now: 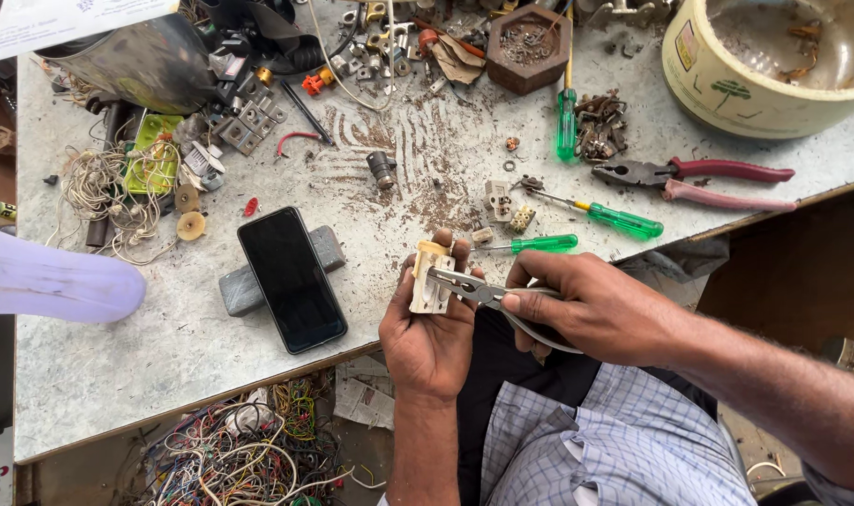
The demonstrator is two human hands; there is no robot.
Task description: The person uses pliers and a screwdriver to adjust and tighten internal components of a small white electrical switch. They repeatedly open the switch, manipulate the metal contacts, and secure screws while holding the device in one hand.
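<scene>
At the far left a pale lilac plastic blade-shaped piece (52, 281) overhangs the speckled grey stone counter (118, 375), and a white printed paper sheet (71, 19) lies at the top-left corner. A black slab phone (291, 278) rests tilted on a grey rectangular block (239, 290); a knock could slide it off that perch.

Just off the counter's near edge, the left hand (432, 342) holds a small cream plastic electrical fitting (431, 277) upright, its fingers (460, 248) clamped round it. The right hand (591, 309) has its fingers (521, 302) closed on the handles of grey metal pliers (474, 289), whose nose bites the fitting. If the pliers slip, the nose may jab the left thumb, or the brittle plastic may crack.

At the far right a round cream plastic tub (718, 89) bears a green tree-shaped emblem and a small red-and-yellow label on its wall.
</scene>
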